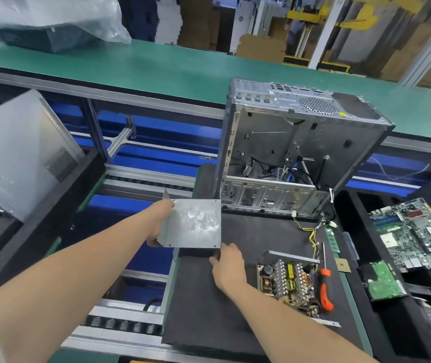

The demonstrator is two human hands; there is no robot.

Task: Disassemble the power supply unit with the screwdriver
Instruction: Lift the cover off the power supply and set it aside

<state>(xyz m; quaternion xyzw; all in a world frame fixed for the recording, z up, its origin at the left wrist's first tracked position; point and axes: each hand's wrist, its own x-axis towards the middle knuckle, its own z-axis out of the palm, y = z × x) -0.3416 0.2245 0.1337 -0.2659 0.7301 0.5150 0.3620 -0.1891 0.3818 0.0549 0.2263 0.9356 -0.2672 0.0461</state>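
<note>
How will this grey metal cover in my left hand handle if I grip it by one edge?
The metal cover looks like thin folded sheet, so probably light for its size; the left hand carries it by one side. Its bent-up sides likely keep it fairly stiff. The bare smooth faces may be slippery, and the cut edges possibly sharp.

The left hand (158, 221) had its fingers tucked behind the PSU cover (196, 224), so most of that grip was out of sight. The right hand (228, 267) had its fingertips hidden at the cover's lower corner. Side panel (18, 153) on the left was all blur, and the motherboard (415, 231) got clipped by the right edge.
</note>
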